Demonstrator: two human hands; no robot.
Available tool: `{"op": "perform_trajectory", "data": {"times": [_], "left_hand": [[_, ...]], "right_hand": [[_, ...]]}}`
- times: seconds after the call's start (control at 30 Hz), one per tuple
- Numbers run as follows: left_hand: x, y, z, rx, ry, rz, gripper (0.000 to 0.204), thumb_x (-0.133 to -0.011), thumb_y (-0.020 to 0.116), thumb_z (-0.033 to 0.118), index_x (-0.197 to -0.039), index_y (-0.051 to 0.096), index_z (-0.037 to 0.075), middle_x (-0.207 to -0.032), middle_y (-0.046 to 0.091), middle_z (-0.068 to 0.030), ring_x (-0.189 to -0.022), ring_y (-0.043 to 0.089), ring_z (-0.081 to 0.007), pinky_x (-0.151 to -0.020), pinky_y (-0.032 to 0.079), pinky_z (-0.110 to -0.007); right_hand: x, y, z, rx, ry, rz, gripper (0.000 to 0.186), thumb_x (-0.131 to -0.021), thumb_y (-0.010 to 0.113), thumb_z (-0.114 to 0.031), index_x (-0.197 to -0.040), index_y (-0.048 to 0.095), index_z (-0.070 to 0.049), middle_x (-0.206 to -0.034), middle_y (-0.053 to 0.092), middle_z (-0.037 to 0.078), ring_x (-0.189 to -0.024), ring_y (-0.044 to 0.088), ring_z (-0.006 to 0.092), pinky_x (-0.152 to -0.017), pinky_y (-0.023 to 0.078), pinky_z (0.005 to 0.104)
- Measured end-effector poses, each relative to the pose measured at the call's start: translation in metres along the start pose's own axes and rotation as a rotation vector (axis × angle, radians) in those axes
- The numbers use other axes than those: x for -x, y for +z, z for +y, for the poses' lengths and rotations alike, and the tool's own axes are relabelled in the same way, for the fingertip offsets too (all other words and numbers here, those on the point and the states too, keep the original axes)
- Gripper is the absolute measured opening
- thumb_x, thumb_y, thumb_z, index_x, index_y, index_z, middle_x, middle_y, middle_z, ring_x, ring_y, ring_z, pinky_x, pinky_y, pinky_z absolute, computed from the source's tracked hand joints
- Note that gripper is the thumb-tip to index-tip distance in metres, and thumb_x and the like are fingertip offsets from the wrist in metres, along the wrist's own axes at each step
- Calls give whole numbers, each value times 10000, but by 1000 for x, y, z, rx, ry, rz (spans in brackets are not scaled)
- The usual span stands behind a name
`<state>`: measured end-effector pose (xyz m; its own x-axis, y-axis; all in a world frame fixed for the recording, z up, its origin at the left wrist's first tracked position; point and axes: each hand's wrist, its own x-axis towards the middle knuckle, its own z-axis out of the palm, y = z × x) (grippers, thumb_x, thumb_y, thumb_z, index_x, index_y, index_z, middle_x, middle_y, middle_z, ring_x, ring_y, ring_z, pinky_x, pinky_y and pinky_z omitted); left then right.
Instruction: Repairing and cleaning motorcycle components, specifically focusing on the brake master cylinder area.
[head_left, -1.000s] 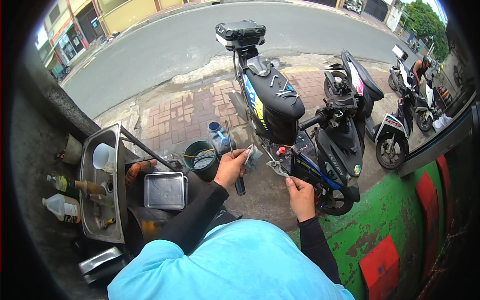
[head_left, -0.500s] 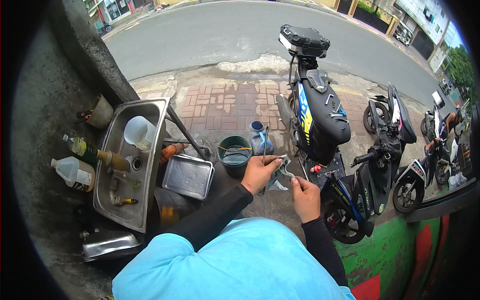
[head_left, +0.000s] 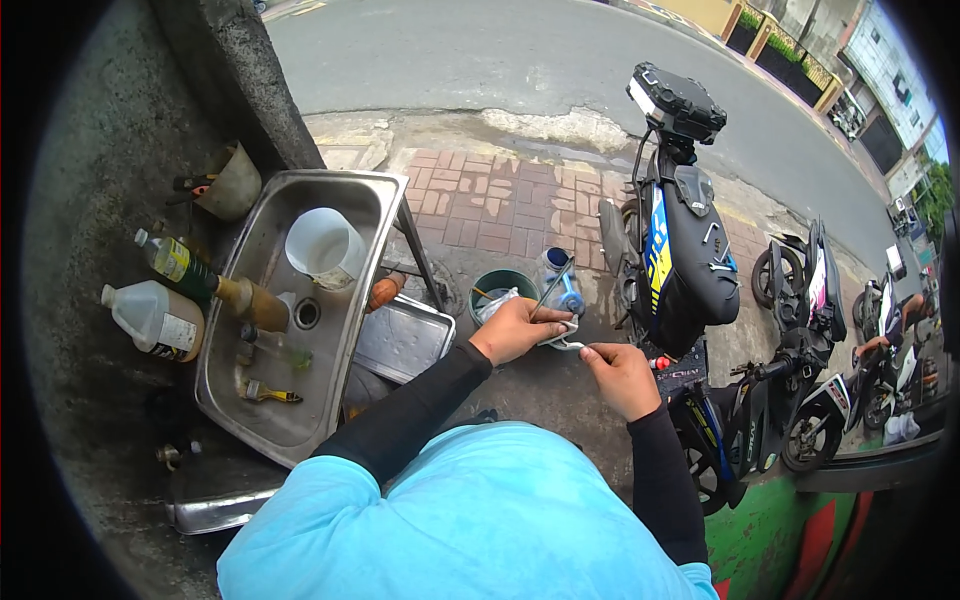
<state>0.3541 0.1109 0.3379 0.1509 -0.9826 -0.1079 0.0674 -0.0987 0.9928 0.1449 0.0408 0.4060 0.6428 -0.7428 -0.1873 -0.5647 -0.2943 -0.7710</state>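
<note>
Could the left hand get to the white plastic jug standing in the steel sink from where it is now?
Probably yes. The left hand is busy holding a thin tool and a small part, but the white jug stands upright and uncovered in the steel sink on that side. Only the flat metal tray lies between, low down.

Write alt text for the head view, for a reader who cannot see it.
A person's left hand holds a thin metal rod while the right hand pinches a small white piece at its lower end, above a round green bucket. A stainless steel sink lies to the left, a black scooter to the right.
</note>
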Motion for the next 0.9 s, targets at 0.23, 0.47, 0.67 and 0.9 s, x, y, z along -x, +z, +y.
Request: {"op": "perform_trajectory", "data": {"times": [0.23,0.47,0.67,0.9], "left_hand": [[13,-10,15,-423,88,382,279,-848,707,315,-965,773,71,-785,701,-193,-743,698,-331,-683,529,-401],[59,-47,43,-439,107,647,238,-884,698,265,-963,752,47,-744,694,-165,-650,682,-245,-616,493,-350],[162,-96,177,-288,294,893,159,-905,689,40,-1047,731,-20,-837,729,-37,-777,638,-66,-705,501,-224],[251,-99,225,-408,173,1232,171,-942,668,90,-1058,710,-28,-839,703,-18,-711,598,-41,-625,445,-186]], "right_hand": [[-18,26,-23,178,-65,29,262,-930,643,-237,-948,707,16,-661,609,201,-563,590,287,-571,438,383],[-24,33,12,16,-25,-178,310,-970,632,-237,-944,688,67,-625,554,42,-591,498,76,-546,381,292],[-15,26,71,-250,52,-163,348,-1022,576,-286,-960,705,31,-646,492,-53,-563,386,36,-520,284,244],[-7,31,100,-501,185,-137,367,-1034,542,-319,-1144,651,14,-613,533,3,-473,425,63,-446,305,224]]}}
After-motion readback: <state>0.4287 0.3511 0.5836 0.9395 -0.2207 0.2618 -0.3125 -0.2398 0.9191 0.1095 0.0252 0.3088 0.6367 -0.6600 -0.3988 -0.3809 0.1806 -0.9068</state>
